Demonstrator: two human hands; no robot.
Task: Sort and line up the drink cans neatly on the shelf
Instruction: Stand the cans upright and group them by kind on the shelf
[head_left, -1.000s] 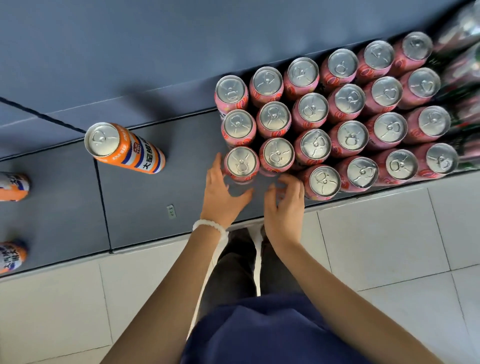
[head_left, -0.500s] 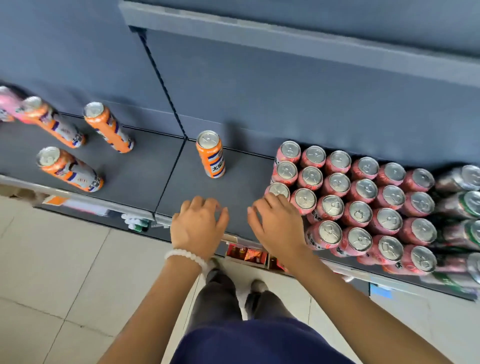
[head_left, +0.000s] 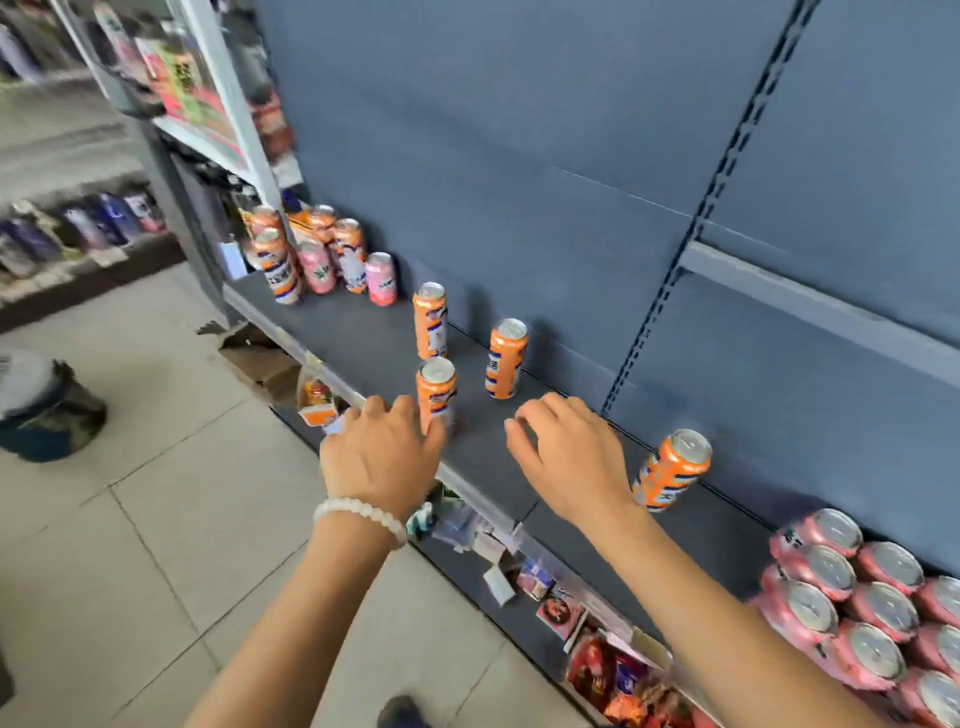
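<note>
Left hand (head_left: 382, 457) over shelf (head_left: 493, 457) front edge, fingers loosely spread, holding nothing, fingertips just beside nearest orange can (head_left: 436, 389). Right hand (head_left: 569, 457) hovering, fingers relaxed, empty. Pink cans (head_left: 857, 608) packed at right.

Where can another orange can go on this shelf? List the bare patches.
Bare shelf lies between the lone orange can and the pink block, and behind the right hand. Crowded: the far mixed cluster and the pink block.
</note>
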